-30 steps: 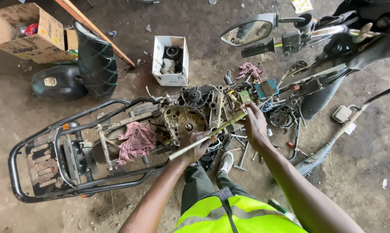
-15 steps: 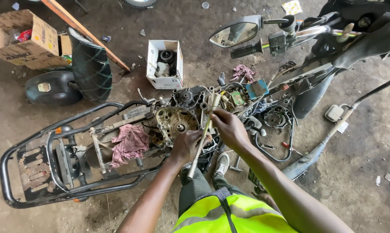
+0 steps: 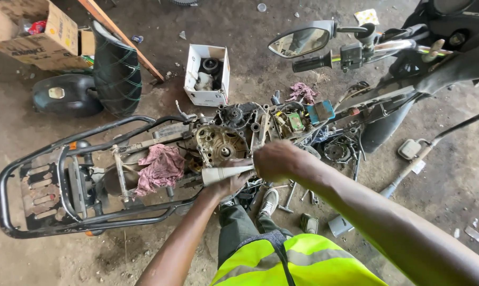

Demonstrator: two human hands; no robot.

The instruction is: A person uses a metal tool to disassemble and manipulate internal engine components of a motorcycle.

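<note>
Both hands grip a pale bar: left hand (image 3: 226, 185), right hand (image 3: 275, 160), bar (image 3: 223, 173) levered just below the engine (image 3: 221, 143).

Cardboard box (image 3: 33, 32), tyre (image 3: 116, 69), mirror (image 3: 302, 41), pink rag (image 3: 160, 167)

Greasy metal engine case (image 3: 221, 144); faded pink cloth rag (image 3: 160, 167); glossy black metal frame (image 3: 49, 153).
</note>
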